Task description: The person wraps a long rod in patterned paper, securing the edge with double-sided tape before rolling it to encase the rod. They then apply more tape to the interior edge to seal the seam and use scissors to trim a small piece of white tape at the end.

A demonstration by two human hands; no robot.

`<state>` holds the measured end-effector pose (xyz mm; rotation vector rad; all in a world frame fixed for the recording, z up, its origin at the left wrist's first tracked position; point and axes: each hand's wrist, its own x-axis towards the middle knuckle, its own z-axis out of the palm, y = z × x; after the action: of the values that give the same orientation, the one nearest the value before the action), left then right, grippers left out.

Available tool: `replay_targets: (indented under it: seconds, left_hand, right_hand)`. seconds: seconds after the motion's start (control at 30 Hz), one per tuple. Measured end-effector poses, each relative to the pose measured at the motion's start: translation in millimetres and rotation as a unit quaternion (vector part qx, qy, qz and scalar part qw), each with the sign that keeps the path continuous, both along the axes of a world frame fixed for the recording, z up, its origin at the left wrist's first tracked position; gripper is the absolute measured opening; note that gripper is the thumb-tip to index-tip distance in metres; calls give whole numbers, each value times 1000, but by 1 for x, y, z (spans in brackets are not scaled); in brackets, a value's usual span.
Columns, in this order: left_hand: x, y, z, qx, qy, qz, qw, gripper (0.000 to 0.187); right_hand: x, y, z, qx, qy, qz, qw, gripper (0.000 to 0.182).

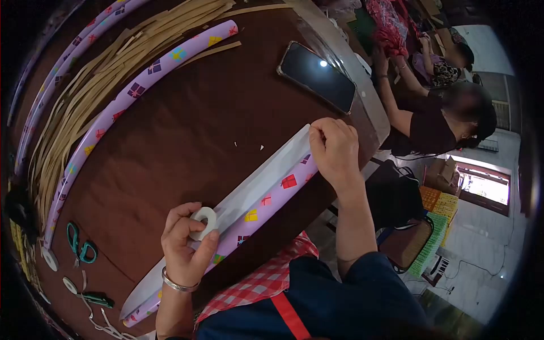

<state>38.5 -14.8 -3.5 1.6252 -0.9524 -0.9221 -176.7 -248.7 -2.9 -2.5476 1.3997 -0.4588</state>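
In front of me lies a long piece of lilac wrapping paper (266,202) with printed gift boxes, folded lengthwise so a white strip of its inner side (249,186) shows. My left hand (187,235) is closed around a roll of white tape (205,218), over the paper's near part. At the far end, my right hand (335,148) pinches the paper's edge, with fingertips curled under the palm. Whether a strip of tape lies beneath those fingers, I cannot make out.
A black phone (317,76) lies beyond my right hand. Brown paper strips (85,107) and lilac wrapping-paper rolls (136,90) line the left. Teal-handled scissors (82,246) and a green cutter (97,298) lie lower left. A co-worker (436,122) sits at right.
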Motion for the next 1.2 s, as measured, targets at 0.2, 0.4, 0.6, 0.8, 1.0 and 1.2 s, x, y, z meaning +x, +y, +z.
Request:
replay_targets:
  seconds: [0.2, 0.4, 0.6, 0.8, 1.0, 1.2]
  left_hand:
    - [1, 0, -2, 1, 12, 4, 1000, 21]
    - [0, -1, 0, -1, 22, 9, 1000, 20]
    - [1, -1, 1, 9, 27, 6, 1000, 22]
    - [3, -2, 2, 15, 5, -8, 1000, 23]
    - [2, -3, 3, 15, 7, 5, 1000, 23]
    - [3, -2, 8, 23, -91, -9, 996, 24]
  right_hand:
    - [1, -1, 1, -1, 7, 1, 1000, 7]
    - [3, -2, 2, -9, 23, 4, 1000, 7]
    - [4, -2, 1, -21, 31, 8, 999, 8]
    - [7, -1, 2, -38, 53, 15, 998, 8]
    - [8, -2, 1, -63, 94, 21, 993, 5]
    - [9, -2, 4, -51, 101, 22, 993, 5]
